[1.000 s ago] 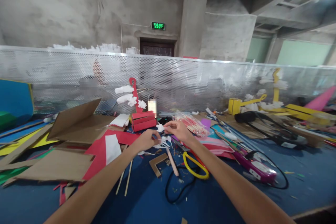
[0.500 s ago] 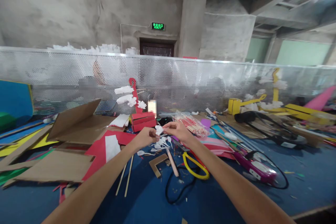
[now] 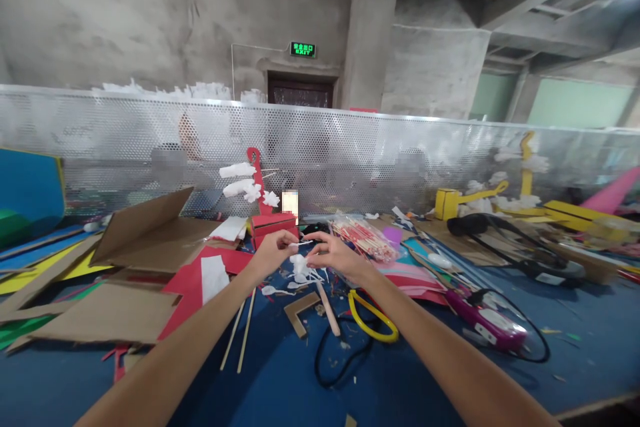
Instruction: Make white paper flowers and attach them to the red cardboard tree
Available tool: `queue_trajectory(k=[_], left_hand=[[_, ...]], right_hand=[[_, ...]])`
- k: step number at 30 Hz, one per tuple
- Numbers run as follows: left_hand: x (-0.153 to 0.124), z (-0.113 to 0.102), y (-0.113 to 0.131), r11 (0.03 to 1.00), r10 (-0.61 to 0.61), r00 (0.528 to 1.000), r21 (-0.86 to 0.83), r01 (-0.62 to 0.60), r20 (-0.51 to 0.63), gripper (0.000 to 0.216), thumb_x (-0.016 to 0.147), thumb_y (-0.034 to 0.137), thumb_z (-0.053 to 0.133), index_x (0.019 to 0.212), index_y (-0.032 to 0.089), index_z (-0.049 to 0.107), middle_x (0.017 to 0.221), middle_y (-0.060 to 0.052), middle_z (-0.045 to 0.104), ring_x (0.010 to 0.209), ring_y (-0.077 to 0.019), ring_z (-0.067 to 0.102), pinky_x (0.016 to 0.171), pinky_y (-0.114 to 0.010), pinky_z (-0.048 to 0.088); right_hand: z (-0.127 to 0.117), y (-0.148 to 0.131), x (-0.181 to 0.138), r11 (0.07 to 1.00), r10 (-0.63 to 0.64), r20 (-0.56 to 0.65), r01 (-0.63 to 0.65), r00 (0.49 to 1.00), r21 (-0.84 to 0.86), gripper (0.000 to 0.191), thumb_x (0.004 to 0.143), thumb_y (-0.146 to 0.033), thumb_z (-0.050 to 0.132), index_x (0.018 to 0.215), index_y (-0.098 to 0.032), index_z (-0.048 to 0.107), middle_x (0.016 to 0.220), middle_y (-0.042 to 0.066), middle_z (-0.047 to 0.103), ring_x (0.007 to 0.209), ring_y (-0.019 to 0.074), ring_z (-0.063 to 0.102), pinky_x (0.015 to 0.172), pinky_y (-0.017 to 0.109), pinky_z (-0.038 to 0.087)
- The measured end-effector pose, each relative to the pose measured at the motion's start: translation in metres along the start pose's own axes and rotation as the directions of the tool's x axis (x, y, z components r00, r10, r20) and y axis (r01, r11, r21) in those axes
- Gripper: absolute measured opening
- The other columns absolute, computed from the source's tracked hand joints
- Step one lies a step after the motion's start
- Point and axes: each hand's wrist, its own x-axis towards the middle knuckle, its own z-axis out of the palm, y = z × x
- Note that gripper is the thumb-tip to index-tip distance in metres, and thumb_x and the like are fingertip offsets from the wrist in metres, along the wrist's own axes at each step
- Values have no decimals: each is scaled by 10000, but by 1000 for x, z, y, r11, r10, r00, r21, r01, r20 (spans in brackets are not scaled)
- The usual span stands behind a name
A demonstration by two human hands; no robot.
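My left hand (image 3: 277,248) is closed, its fingertips pinching one end of a thin white strip of soft paper (image 3: 301,243). My right hand (image 3: 336,256) faces it from the right, thumb and fingers curled at the strip's other end. Just below the right thumb is a crumpled white paper piece (image 3: 299,267); whether the thumb touches it is unclear. Several white twisted paper pieces (image 3: 273,291) with thin tails lie on the blue table under the hands. Behind the left hand stands a red box (image 3: 265,223) with a red upright bearing white tufts.
Yellow-handled scissors (image 3: 383,332), a pale pink stick (image 3: 329,310), a cardboard corner (image 3: 299,321) and two thin sticks (image 3: 245,340) lie nearer me. Cardboard (image 3: 115,307) and red sheets spread left. A bag of sticks (image 3: 367,237) and a purple corded tool (image 3: 487,323) are right.
The crumpled white piece that was between my fingertips now sits lower. A thin white strip now spans the fingertips, and my left hand has shifted slightly up.
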Motion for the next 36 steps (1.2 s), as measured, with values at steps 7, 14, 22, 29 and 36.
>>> queue_trajectory(k=[7, 14, 22, 29, 36], left_hand=[[-4, 3, 7, 996, 81, 992, 41, -85, 94, 146, 733, 220, 596, 798, 133, 693, 748, -43, 679, 646, -146, 583, 608, -226, 431], [-8, 1, 10, 978, 119, 981, 150, -142, 150, 192, 749, 257, 585, 836, 130, 699, 742, -46, 687, 661, -160, 595, 606, -226, 424], [-6, -1, 10, 993, 37, 975, 99, -59, 219, 282, 818, 356, 524, 898, 123, 661, 822, -66, 679, 728, -165, 609, 653, -228, 446], [-14, -2, -9, 964, -125, 938, 264, 37, 324, 255, 700, 354, 641, 850, 148, 661, 740, -41, 656, 672, -174, 592, 581, -226, 421], [-17, -4, -11, 945, -207, 875, 322, 62, 439, 374, 595, 324, 711, 923, 153, 653, 787, -32, 645, 718, -196, 602, 586, -237, 424]], right_hand=[[5, -1, 1, 1000, 30, -61, -31, 998, 0, 446, 608, -275, 781, 1007, -149, 624, 750, 27, 668, 687, 154, 657, 687, 278, 516], [2, 3, 4, 999, -1, -97, 4, 995, 32, 312, 612, -348, 773, 817, -138, 666, 738, 34, 685, 734, 171, 669, 768, 313, 512], [-5, 0, 4, 999, 1, -104, -6, 995, -44, 281, 628, -338, 763, 802, -132, 684, 741, 53, 694, 745, 185, 672, 744, 304, 516], [-20, 2, 4, 991, -10, -126, -6, 992, -130, 286, 631, -326, 757, 818, -122, 687, 727, 62, 696, 701, 172, 663, 684, 278, 504], [-18, 3, 4, 987, 3, -94, -18, 996, -158, 294, 631, -342, 751, 821, -124, 694, 735, 57, 696, 702, 171, 659, 679, 270, 496]])
